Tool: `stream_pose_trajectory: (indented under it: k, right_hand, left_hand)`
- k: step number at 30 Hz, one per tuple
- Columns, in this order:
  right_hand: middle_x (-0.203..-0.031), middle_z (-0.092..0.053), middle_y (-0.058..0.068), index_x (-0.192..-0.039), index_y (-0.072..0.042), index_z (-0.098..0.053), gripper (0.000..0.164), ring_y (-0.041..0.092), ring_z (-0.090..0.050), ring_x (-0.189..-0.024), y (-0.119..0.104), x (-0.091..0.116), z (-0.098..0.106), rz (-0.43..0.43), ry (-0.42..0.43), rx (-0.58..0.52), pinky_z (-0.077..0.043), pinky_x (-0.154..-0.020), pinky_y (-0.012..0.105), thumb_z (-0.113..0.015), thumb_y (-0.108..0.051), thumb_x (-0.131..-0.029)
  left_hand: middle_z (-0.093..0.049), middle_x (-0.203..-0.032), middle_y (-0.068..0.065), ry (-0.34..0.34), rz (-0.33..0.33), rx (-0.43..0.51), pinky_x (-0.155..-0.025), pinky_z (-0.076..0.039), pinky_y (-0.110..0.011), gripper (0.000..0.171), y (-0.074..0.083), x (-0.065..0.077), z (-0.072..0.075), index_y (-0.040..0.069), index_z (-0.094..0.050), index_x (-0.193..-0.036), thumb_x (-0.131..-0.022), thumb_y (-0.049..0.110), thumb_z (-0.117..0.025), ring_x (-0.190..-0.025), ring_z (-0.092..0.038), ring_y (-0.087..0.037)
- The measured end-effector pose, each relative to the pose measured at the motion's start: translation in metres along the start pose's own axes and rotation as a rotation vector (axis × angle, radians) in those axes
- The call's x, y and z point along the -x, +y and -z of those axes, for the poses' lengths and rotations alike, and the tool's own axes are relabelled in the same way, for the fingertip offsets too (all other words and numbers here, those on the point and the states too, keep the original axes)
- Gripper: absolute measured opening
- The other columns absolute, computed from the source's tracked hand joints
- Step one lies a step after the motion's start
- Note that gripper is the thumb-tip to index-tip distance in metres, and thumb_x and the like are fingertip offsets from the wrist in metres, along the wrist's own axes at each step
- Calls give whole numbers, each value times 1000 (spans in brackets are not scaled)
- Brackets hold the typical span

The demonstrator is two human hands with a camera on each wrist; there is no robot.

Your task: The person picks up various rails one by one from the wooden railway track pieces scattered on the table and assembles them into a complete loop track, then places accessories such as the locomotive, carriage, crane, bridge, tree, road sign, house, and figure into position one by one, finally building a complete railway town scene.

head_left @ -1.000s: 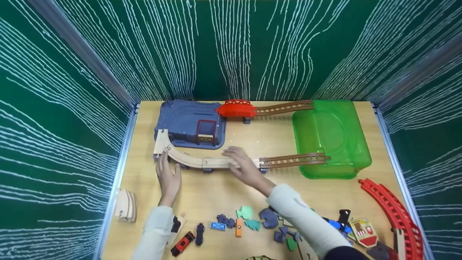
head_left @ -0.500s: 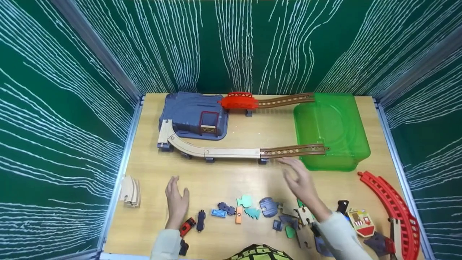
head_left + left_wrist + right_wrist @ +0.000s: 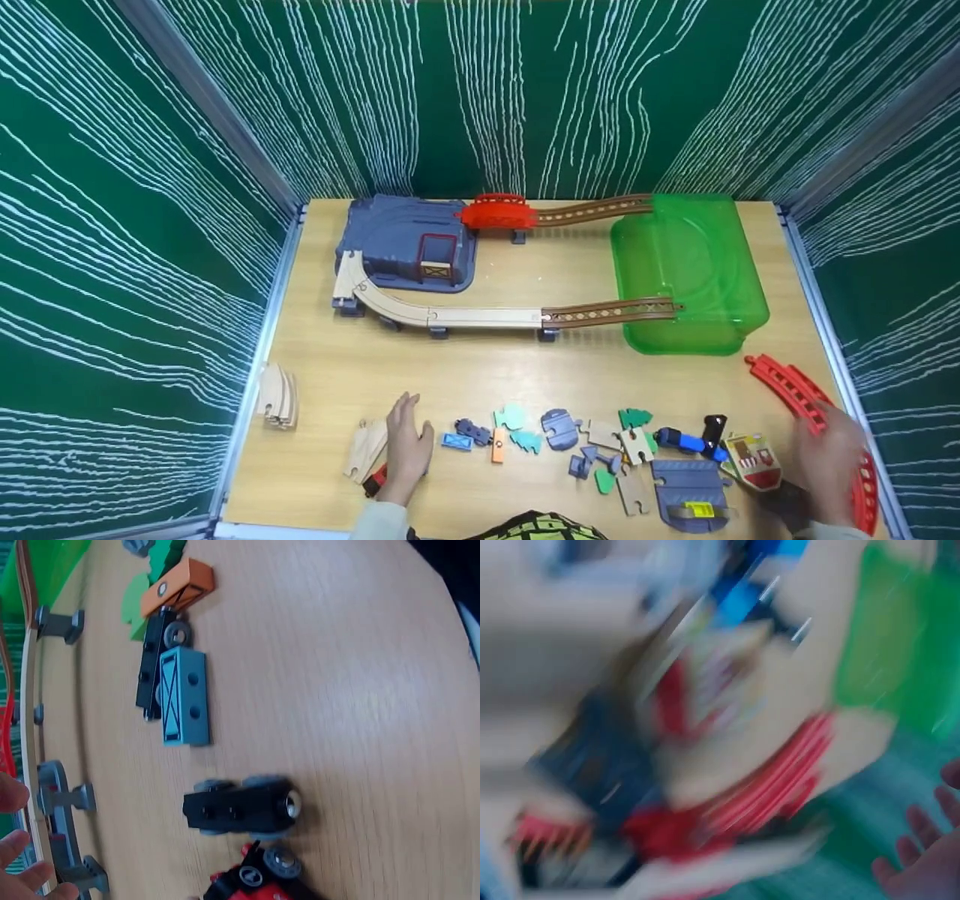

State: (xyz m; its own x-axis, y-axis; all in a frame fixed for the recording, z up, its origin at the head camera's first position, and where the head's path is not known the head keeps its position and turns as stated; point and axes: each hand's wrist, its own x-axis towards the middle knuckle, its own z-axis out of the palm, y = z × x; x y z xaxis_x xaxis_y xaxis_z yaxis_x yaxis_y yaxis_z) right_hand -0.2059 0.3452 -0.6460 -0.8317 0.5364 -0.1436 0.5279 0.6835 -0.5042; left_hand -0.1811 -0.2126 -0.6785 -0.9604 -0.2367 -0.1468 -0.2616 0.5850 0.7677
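My left hand is over the near left of the table with relaxed fingers, holding nothing. Beneath and beside it lie wooden track pieces and a red toy train car, partly covered by the hand. The left wrist view shows a black wheeled train base and a light blue block. At the near right, my right hand is blurred over red curved tracks, hiding their middle. Its fingertips are spread apart in the right wrist view, away from the tracks.
Along the back runs a track layout: a grey mountain base, red bridge, brown tracks, pale wooden track and green bin. Stacked curved tracks lie left. A grey platform and several small pieces lie in front.
Both hands have left the pale wooden track. The left came back to the near left pieces. The right swept right and nearer, over the red curved tracks. The layout stays in place.
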Motion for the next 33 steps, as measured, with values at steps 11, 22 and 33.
stream_pose_trajectory:
  k: [11,22,33]
  right_hand:
    - [-131,-12,38,-136,7,-1,88,50,-14,-116,86,-26,10,-507,-258,118,-22,-93,54,-36,-54,-82]
    - [-128,-16,35,-135,7,-12,75,47,-15,-114,91,-29,6,-595,-299,85,-26,-88,56,-46,-28,-78]
    - [-130,-21,30,-134,5,-23,62,42,-19,-115,78,-32,2,-670,-202,131,-27,-93,54,-48,-5,-78]
  left_hand:
    - [-27,-137,-16,-15,20,-8,-97,-30,-48,45,-9,11,-5,6,-40,-127,-83,8,-53,-125,-25,-33]
    - [-25,-138,-16,-39,109,50,-97,-29,-49,46,-14,15,-6,5,-39,-128,-83,6,-52,-125,-22,-34]
    - [-31,-134,-18,11,75,-10,-97,-30,-48,45,-20,18,0,2,-42,-124,-81,3,-54,-122,-28,-35]
